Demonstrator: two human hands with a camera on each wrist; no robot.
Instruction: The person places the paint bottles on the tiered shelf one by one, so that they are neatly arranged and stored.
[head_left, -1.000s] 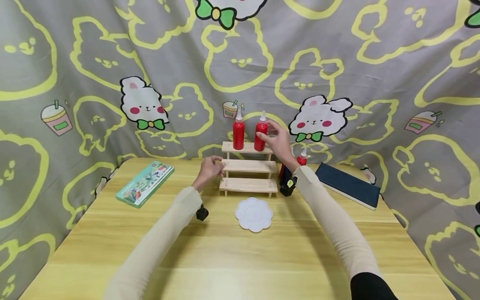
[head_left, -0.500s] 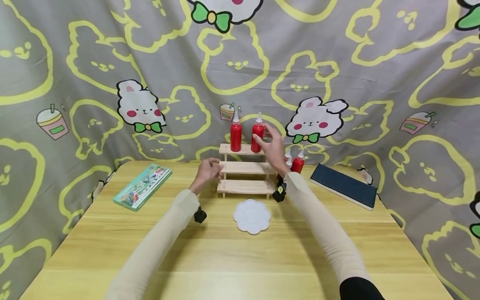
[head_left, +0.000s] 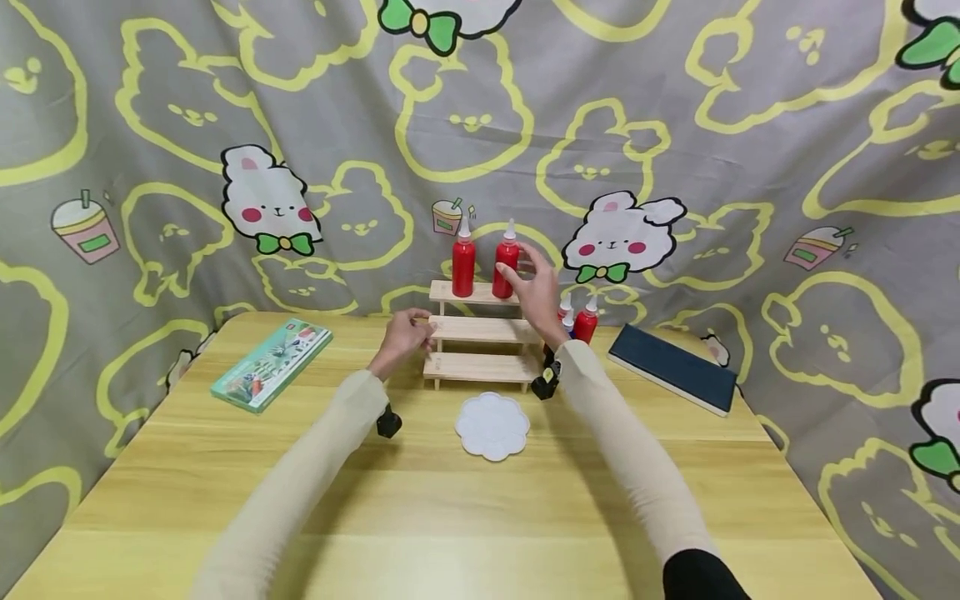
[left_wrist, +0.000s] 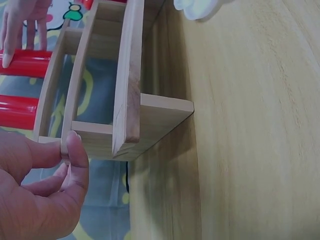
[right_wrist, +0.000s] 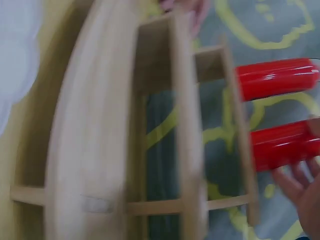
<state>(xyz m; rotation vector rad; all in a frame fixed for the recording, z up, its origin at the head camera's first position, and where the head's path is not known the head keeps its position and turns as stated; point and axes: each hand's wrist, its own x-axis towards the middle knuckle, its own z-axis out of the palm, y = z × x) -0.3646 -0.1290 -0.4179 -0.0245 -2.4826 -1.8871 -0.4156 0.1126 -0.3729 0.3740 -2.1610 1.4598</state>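
Observation:
A three-tier wooden stand (head_left: 483, 330) stands at the back of the table. Two red squeeze bottles with white pointed tips are upright on its top shelf. My right hand (head_left: 538, 292) holds the right bottle (head_left: 504, 271), thumb and fingers on either side. Apart from it, with a small gap, is the left bottle (head_left: 463, 268), which no hand touches. My left hand (head_left: 405, 340) pinches the left end of the middle shelf (left_wrist: 75, 95) between thumb and fingertips. In the right wrist view the held bottle (right_wrist: 280, 145) meets the top shelf; the hand is partly cut off.
Behind my right wrist are more bottles, including a red bottle (head_left: 586, 321), partly hidden. A white flower-shaped dish (head_left: 492, 427) lies before the stand. A green illustrated box (head_left: 272, 365) is at the left, a dark blue box (head_left: 672, 369) at the right. A patterned curtain hangs behind.
The right bottle has shifted slightly left on the top shelf, nearer the other one, with my right hand on it. My left hand keeps its place. The whole view has drifted slightly.

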